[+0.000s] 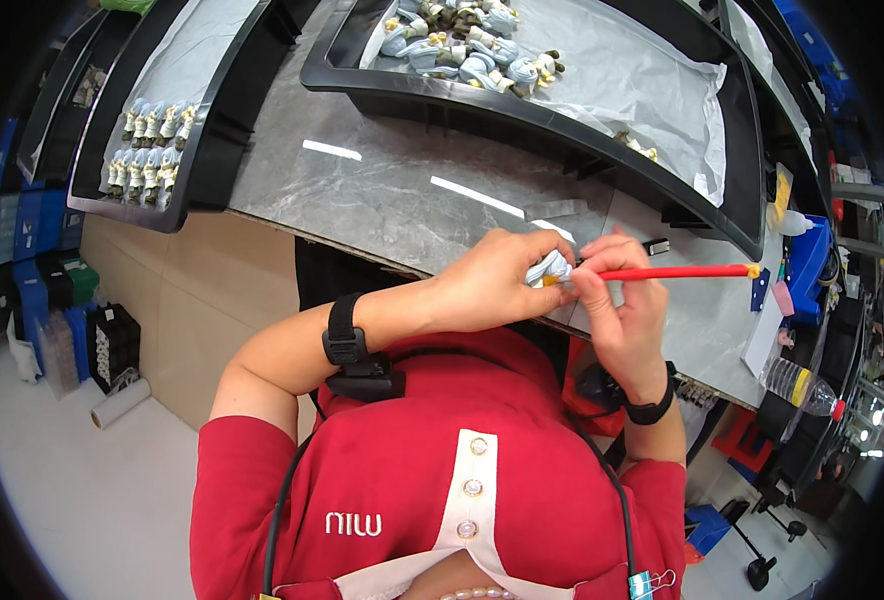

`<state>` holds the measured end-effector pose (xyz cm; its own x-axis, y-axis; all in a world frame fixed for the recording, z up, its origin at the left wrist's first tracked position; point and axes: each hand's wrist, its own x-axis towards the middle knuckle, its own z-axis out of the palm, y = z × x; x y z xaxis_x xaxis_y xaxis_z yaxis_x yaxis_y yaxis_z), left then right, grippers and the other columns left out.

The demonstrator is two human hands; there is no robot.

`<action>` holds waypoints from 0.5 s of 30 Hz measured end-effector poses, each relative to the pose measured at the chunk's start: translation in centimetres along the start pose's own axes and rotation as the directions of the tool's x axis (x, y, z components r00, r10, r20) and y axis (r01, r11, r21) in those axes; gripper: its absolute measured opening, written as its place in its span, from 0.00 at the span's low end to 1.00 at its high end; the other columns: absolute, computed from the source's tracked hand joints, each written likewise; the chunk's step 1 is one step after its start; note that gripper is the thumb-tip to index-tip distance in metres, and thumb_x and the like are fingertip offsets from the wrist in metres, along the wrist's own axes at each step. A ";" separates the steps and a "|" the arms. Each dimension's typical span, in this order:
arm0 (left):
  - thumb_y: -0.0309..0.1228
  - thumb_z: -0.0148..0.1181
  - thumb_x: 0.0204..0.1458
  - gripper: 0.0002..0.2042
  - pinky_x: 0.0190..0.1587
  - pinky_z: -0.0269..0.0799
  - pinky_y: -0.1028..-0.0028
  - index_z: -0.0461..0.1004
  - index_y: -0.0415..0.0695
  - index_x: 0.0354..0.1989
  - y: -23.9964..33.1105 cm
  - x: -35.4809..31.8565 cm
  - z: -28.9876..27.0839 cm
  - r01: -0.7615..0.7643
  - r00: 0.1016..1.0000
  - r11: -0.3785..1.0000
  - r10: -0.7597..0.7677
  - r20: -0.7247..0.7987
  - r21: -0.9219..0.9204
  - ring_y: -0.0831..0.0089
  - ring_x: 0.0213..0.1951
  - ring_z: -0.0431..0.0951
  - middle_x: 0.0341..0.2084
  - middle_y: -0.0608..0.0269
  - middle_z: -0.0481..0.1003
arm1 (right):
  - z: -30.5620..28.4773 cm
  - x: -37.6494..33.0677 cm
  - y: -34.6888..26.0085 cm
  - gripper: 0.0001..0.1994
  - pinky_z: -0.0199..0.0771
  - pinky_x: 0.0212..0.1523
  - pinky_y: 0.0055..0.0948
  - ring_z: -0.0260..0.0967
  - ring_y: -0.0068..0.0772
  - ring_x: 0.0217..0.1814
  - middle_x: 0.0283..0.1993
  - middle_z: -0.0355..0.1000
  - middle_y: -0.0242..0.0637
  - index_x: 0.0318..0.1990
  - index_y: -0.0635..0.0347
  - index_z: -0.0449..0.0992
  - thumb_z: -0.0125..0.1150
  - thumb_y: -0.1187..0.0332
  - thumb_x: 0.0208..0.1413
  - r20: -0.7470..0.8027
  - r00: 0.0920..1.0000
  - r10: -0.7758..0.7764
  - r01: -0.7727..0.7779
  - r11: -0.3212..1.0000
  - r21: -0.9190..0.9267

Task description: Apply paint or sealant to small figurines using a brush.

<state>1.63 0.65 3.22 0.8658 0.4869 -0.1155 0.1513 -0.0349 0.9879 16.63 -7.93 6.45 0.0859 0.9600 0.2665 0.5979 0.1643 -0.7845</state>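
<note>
Over the front edge of the table, my left hand (497, 280) is closed around a small figurine (550, 270) with pale blue, ridged hair and a touch of yellow; the rest of it is hidden by my fingers. My right hand (622, 300) pinches a thin red-handled brush-like tool (677, 273) near its left end. The tool lies almost level, its yellowish end pointing right. Its working tip meets the figurine or is very near it; my fingers cover the contact, so I cannot tell which.
A black tray (532, 115) at the back holds a heap of similar figurines (462, 50) on white paper. Another black tray (187, 165) at left has figurines standing in rows (147, 150). A clear plastic bottle (802, 385) lies at right, near a blue bin (810, 270).
</note>
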 end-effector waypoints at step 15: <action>0.31 0.61 0.46 0.14 0.33 0.69 0.76 0.69 0.43 0.41 -0.2 -0.3 -0.1 -0.066 0.997 0.998 0.066 0.026 -0.021 0.77 0.29 0.76 0.26 0.60 0.76 | -1.0 0.1 0.3 0.04 0.57 0.54 0.44 0.65 0.34 0.35 0.27 0.66 0.32 0.28 0.59 0.70 0.58 0.72 0.49 -0.106 0.994 -0.020 0.009 0.995 -0.101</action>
<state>1.29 0.60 3.03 0.8859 0.4609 -0.0526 0.0844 -0.0487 0.9952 17.60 -8.00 6.79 0.1577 0.9272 0.3396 0.6761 0.1493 -0.7215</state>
